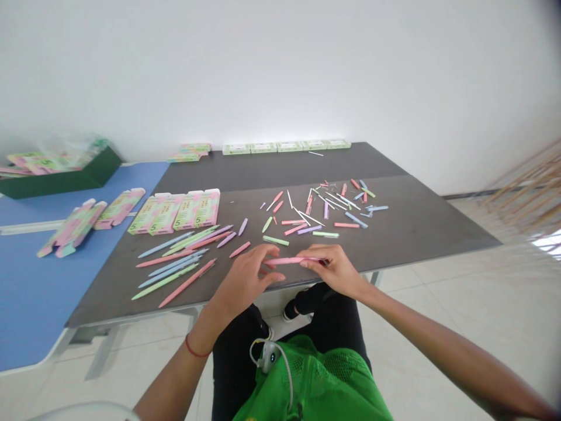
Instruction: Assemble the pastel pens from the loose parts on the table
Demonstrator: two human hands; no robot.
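A pink pen (289, 260) is held level above the table's front edge. My right hand (335, 269) pinches its right end between thumb and fingers. Around the pen's left end, my left hand (249, 275) has its thumb and fingers apart, with a visible gap between the thumb and the barrel; whether a finger touches the pen I cannot tell. Just beyond the hands are a loose pink barrel piece (239, 249) and a green barrel piece (276, 240). Several whole pens (175, 272) in pink, green, blue and purple lie left of my left hand.
Loose pen parts and white refills (302, 217) are scattered over the dark table (421, 228). Upright pastel boxes (186, 211) stand behind the pens; flat boxes (287, 147) line the wall. Further left, a dark green bin (87, 175) and folded cartons (72, 228) rest on a blue table (26, 292).
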